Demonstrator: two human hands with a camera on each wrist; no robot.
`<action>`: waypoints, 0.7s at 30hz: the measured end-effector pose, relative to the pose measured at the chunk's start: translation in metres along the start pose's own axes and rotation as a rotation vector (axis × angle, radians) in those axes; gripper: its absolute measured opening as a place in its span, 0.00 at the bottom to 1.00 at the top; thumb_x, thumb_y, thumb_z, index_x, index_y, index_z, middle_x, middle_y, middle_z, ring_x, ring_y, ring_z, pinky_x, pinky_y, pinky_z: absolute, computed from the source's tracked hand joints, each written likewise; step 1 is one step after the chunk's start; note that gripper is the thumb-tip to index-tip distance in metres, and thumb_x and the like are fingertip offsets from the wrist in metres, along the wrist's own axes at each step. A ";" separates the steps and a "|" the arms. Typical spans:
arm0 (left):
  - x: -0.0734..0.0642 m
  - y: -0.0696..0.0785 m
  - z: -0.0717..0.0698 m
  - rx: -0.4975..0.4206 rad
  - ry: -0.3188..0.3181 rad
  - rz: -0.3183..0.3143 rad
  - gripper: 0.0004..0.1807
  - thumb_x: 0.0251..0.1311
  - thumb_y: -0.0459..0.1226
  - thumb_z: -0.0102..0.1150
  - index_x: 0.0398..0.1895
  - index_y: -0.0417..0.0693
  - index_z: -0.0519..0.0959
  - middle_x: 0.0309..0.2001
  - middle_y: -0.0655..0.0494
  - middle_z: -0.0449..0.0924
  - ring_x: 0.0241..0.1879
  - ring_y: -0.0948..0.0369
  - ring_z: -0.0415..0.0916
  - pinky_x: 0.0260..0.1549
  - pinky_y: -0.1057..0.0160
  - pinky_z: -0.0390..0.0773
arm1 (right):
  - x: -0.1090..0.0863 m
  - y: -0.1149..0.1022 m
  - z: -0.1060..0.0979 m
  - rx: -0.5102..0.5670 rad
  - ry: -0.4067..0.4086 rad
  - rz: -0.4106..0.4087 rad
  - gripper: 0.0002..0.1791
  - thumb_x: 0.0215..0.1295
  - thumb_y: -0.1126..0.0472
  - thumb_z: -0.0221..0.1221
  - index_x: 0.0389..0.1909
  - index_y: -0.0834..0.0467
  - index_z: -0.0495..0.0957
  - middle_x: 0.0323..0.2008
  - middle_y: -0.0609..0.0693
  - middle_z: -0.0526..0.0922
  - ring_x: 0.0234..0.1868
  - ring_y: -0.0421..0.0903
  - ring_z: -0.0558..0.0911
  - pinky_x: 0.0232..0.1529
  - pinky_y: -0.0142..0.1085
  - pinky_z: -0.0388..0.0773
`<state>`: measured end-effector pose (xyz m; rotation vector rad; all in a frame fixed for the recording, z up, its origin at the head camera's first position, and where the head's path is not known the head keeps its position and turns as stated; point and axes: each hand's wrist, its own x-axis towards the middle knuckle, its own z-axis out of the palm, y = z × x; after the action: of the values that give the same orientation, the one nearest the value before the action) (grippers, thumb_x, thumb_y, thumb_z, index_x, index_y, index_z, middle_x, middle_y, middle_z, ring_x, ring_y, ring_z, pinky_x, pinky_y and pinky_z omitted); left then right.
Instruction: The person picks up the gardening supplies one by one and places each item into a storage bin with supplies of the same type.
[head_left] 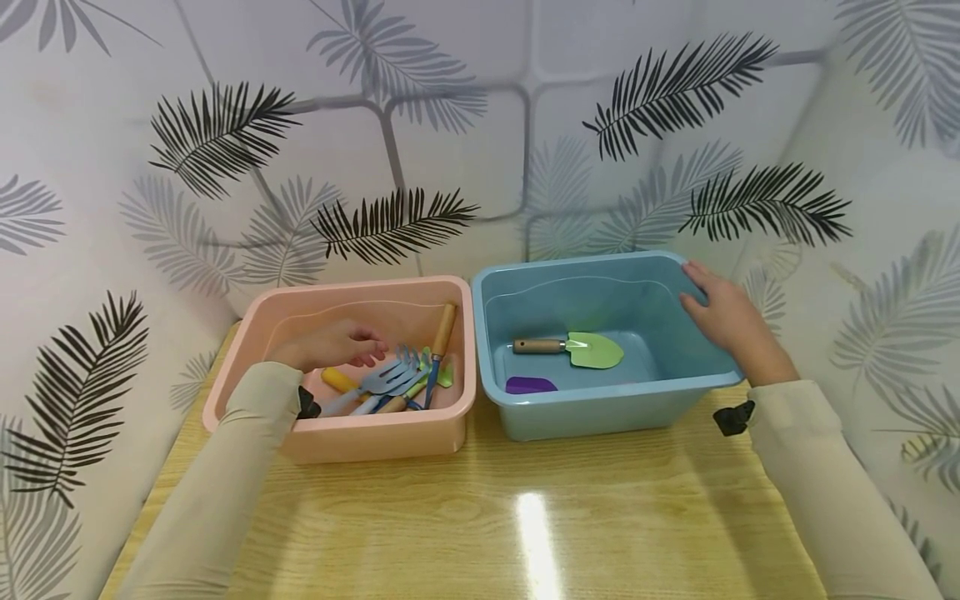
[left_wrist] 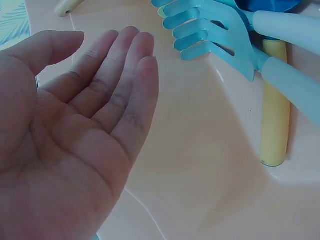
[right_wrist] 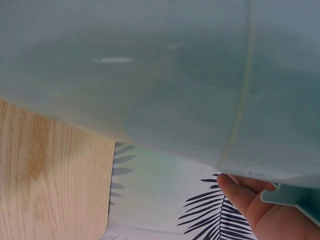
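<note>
In the head view my left hand hangs inside the pink bin, above several garden tools. The left wrist view shows its palm, with fingers nearly straight and nothing held. Close by lie light blue hand forks, a tool with a wooden handle leaning on the bin's right side, and a yellow handle. My right hand grips the right rim of the blue bin, its fingers partly hidden by the rim in the right wrist view. Inside that bin is a green trowel with a wooden handle.
A purple tool piece shows at the blue bin's front wall, partly hidden. Both bins stand side by side on a wooden table. Behind them hangs a leaf-patterned cloth.
</note>
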<state>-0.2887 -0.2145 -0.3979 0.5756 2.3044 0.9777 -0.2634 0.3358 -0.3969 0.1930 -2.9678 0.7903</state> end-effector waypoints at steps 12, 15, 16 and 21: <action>0.000 0.005 -0.002 -0.021 0.086 0.088 0.17 0.69 0.34 0.44 0.54 0.30 0.71 0.51 0.37 0.74 0.49 0.45 0.73 0.52 0.50 0.72 | -0.001 -0.001 0.002 -0.008 0.058 -0.001 0.29 0.70 0.59 0.46 0.69 0.64 0.55 0.69 0.61 0.54 0.66 0.63 0.57 0.62 0.57 0.54; -0.002 0.009 -0.006 -0.044 0.131 0.104 0.17 0.70 0.33 0.42 0.55 0.28 0.69 0.52 0.33 0.71 0.51 0.42 0.70 0.53 0.46 0.69 | -0.004 -0.003 0.003 0.037 0.227 -0.006 0.24 0.70 0.57 0.44 0.63 0.62 0.67 0.63 0.60 0.67 0.51 0.59 0.74 0.47 0.51 0.70; -0.003 0.012 -0.007 -0.036 0.149 0.117 0.17 0.70 0.32 0.41 0.55 0.27 0.69 0.51 0.33 0.71 0.52 0.41 0.70 0.53 0.45 0.69 | -0.005 -0.004 0.003 0.053 0.301 -0.009 0.22 0.70 0.58 0.44 0.60 0.61 0.71 0.59 0.60 0.72 0.40 0.56 0.77 0.38 0.46 0.72; -0.022 0.043 -0.014 0.183 0.277 0.164 0.16 0.69 0.36 0.44 0.53 0.36 0.73 0.49 0.43 0.76 0.50 0.48 0.72 0.50 0.49 0.71 | -0.015 -0.004 -0.003 0.131 0.545 -0.007 0.20 0.69 0.57 0.43 0.52 0.59 0.79 0.46 0.56 0.82 0.29 0.48 0.78 0.29 0.34 0.75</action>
<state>-0.2742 -0.2073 -0.3503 0.7548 2.6463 0.9794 -0.2480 0.3356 -0.3942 -0.0085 -2.4072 0.8707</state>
